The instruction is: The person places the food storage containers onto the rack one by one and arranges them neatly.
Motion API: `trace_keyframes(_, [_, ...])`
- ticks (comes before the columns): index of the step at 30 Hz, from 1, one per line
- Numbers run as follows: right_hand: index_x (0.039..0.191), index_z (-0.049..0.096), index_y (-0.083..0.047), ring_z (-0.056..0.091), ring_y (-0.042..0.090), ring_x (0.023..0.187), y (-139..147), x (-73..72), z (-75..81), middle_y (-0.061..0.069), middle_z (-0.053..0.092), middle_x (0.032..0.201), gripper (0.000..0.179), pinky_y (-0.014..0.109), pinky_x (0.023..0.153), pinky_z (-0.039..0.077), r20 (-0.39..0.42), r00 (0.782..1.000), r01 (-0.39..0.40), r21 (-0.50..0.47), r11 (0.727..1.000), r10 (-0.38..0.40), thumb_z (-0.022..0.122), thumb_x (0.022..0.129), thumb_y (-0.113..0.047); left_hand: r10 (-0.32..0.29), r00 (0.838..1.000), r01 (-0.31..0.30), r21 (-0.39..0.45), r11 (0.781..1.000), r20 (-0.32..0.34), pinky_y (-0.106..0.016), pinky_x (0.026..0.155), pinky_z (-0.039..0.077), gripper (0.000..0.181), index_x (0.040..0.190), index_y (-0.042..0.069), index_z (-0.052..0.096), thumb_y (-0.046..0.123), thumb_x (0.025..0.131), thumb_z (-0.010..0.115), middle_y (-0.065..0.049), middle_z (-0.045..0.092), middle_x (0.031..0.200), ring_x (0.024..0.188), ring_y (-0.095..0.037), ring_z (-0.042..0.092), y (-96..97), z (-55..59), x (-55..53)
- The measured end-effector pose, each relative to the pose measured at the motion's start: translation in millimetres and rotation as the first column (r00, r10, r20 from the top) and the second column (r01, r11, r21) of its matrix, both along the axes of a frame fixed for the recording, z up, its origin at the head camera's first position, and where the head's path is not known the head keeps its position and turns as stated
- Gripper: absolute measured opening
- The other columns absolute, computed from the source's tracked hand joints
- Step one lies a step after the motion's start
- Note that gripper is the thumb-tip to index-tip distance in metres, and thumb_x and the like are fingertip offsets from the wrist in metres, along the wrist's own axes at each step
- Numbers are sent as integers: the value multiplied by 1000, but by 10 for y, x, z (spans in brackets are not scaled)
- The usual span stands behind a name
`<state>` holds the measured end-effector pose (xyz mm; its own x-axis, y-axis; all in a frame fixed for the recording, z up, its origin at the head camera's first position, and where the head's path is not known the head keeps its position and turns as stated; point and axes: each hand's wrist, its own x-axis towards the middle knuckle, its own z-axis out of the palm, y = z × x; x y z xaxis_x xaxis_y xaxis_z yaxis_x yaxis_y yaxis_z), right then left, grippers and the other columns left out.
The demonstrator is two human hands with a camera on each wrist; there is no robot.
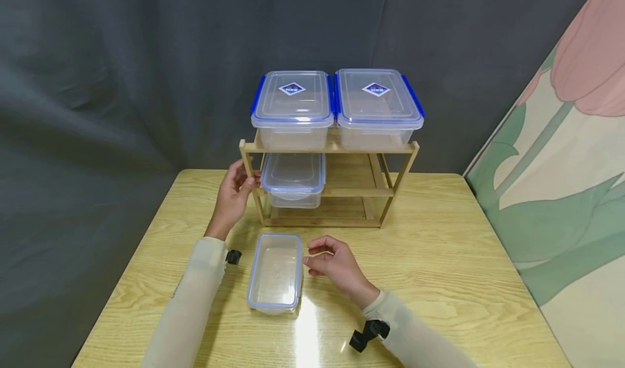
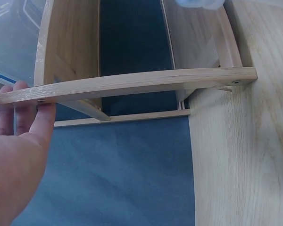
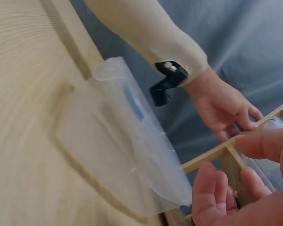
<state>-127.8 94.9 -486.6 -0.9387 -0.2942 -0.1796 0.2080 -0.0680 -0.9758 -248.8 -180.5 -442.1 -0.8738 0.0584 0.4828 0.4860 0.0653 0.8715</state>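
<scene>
My left hand (image 1: 232, 198) is at the left side of a wooden two-tier rack (image 1: 337, 222), its thumb and fingers around the slanted side post (image 2: 132, 84). Just inside that post, a clear lidded container (image 1: 293, 173) with a light blue seal stands on the middle shelf. A similar clear container (image 1: 275, 273) rests on the table in front of the rack. To its right, my right hand (image 1: 339, 265) hovers with fingers loosely bent and nothing between them. A small gap separates this hand from the container.
Two larger clear containers, a left one (image 1: 293, 99) and a right one (image 1: 378, 99), with blue clips, stand side by side on the rack's top. A dark curtain (image 1: 122, 75) hangs behind the wooden table (image 1: 439, 281). A tulip-print cloth (image 1: 561, 194) hangs at right.
</scene>
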Motion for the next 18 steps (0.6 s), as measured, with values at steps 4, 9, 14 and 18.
trace_keyframes(4, [122, 59, 13, 71, 13, 82, -19, 52, -78, 17, 61, 112, 40, 35, 78, 66, 0, 1000, -11, 1, 1000, 11, 78, 90, 0, 13, 1000, -12, -28, 1000, 7, -23, 93, 59, 44, 153, 3, 47, 0, 109, 50, -21, 64, 122, 107, -10, 66, 3, 4, -4])
trace_keyframes(9, [117, 61, 9, 71, 17, 81, -55, 129, -144, 11, 61, 104, 36, 42, 79, 67, 14, 1000, -25, 23, 999, 25, 80, 88, -1, 11, 1000, -11, -25, 1000, 4, -19, 91, 58, 44, 152, 2, 47, -2, 109, 50, -20, 64, 121, 104, -10, 65, 8, 4, -18])
trace_keyframes(14, [113, 61, 8, 70, 19, 74, -79, 216, -224, 6, 60, 95, 35, 38, 74, 66, 43, 997, -66, 22, 998, 65, 81, 87, -3, 12, 1000, -12, -21, 1000, 7, -19, 90, 58, 44, 152, 2, 47, -3, 109, 49, -8, 65, 117, 102, -10, 65, 11, -14, -21])
trace_keyframes(18, [113, 59, 7, 68, 17, 71, -94, 281, -287, 5, 60, 91, 36, 31, 70, 63, 85, 993, -82, -24, 996, 84, 81, 86, -2, 12, 1000, -12, -13, 1000, 13, -20, 92, 58, 44, 152, 2, 48, -4, 108, 49, 0, 64, 115, 103, -10, 65, 11, -29, -21])
